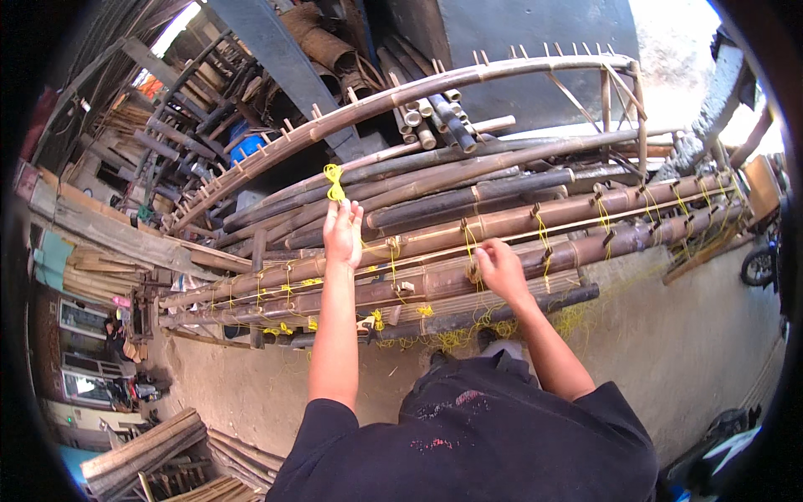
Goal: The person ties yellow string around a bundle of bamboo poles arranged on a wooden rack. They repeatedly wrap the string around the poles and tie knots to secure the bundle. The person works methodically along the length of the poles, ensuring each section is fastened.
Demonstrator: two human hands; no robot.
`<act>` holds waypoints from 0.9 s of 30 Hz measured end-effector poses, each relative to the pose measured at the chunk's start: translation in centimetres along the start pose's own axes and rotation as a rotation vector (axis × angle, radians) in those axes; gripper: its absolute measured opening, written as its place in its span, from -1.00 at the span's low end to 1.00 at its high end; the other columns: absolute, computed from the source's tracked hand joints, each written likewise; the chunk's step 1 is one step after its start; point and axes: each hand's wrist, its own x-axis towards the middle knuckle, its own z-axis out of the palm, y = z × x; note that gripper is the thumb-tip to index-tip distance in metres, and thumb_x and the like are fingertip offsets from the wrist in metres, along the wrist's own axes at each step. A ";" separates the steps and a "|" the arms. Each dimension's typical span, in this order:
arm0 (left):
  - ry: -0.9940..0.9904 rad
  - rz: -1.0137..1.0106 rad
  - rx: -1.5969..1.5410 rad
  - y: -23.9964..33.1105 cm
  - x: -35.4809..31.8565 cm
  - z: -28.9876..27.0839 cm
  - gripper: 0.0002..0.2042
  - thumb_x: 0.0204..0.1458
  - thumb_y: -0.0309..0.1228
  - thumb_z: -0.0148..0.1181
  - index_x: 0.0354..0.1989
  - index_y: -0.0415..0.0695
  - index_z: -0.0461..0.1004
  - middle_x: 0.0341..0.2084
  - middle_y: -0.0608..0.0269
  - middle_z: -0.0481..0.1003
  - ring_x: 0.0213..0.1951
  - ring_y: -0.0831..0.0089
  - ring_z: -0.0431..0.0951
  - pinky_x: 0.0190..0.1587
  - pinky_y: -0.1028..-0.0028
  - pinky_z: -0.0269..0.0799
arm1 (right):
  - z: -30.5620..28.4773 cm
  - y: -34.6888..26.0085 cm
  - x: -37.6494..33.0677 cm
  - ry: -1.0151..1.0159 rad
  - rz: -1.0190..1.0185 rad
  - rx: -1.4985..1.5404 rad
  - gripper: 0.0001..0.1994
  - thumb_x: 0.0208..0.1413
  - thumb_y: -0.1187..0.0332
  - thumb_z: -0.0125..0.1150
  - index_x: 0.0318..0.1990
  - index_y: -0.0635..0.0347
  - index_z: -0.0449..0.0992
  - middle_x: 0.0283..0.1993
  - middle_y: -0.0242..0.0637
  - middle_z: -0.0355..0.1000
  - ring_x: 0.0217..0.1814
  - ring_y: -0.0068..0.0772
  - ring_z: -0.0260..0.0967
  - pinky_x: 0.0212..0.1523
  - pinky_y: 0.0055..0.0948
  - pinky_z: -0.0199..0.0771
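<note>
A small looped bundle of yellow cord (334, 179) sticks up from the fingertips of my left hand (341, 236), raised over the bamboo. My right hand (502, 269) is closed in a pinch above the front bamboo pole (439, 283); whatever is between its fingers is too small to make out. Behind it runs a second long brown bamboo pole (506, 224). Wooden pegs stand along both poles, and yellow cord is tied around them at several spots. Thin slats lie between the poles.
A curved bamboo rail (314, 130) with upright pegs arches behind. Stacked bamboo poles (468, 174) lie beneath it. A dark pole (577, 295) and loose yellow cord tangles (456, 339) are near my feet. Split bamboo (146, 452) is piled at lower left; a motorcycle wheel (758, 266) shows at right.
</note>
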 end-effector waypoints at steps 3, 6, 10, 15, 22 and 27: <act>0.227 0.106 -0.040 1.2 3.0 -0.1 -0.16 0.18 -0.35 0.15 0.41 -0.26 -0.38 0.16 0.05 0.24 0.19 0.28 0.29 0.33 0.28 0.12 | -0.8 3.3 1.2 -0.187 0.169 -0.220 -0.64 0.17 0.09 0.12 -0.19 0.25 0.55 -0.25 0.02 0.55 -0.12 0.07 0.50 -0.10 -0.09 0.46; 0.259 0.104 -0.002 2.1 2.7 2.7 -0.06 0.18 -0.32 0.14 0.39 -0.21 -0.58 0.43 -0.05 -0.32 0.44 0.17 -0.22 0.43 0.19 -0.23 | 0.1 5.5 1.7 -0.297 0.187 -0.367 -0.61 0.14 -0.01 0.11 -0.20 0.14 0.61 -0.22 0.03 0.55 -0.09 0.08 0.50 -0.06 -0.08 0.47; 0.222 0.078 0.146 -1.1 -2.3 1.8 -0.25 0.22 -0.36 0.07 0.43 -0.19 -0.30 0.42 0.00 -0.19 0.41 0.17 -0.05 0.42 0.16 -0.17 | 0.9 4.9 2.1 -0.314 0.214 -0.394 -0.74 0.05 0.11 0.15 -0.23 -0.01 0.65 -0.24 -0.01 0.55 -0.13 0.08 0.51 -0.09 -0.06 0.51; 0.105 -0.249 0.160 -4.2 -11.5 2.9 -0.65 0.25 -0.40 -0.04 0.16 -0.31 0.29 -0.01 -0.02 0.44 0.02 0.20 0.50 0.15 0.22 0.41 | -1.9 8.0 1.8 -0.233 0.056 -0.014 -0.77 0.09 0.28 0.05 -0.44 0.29 0.47 -0.44 -0.13 0.50 -0.39 -0.14 0.45 -0.32 -0.19 0.38; -0.234 -0.724 0.154 -10.8 -20.4 5.8 -0.68 0.29 -0.39 -0.08 0.10 -0.35 0.34 -0.19 0.06 0.54 -0.13 0.34 0.59 -0.04 0.39 0.55 | -8.4 -4.0 -12.1 -1.178 0.046 0.387 -0.77 0.27 0.25 -0.05 -0.19 0.20 0.46 -0.33 -0.37 0.36 -0.29 -0.47 0.35 -0.23 -0.42 0.41; -1.082 -0.970 0.200 -5.7 -25.4 10.5 -0.60 0.27 -0.20 -0.01 -0.05 -0.36 0.48 -0.54 0.19 0.58 -0.60 0.54 0.56 -0.40 0.60 0.50 | -9.4 2.7 -18.9 -1.367 -0.021 0.179 -0.76 0.26 0.28 -0.09 -0.17 0.21 0.48 -0.27 -0.26 0.41 -0.20 -0.35 0.38 -0.12 -0.34 0.41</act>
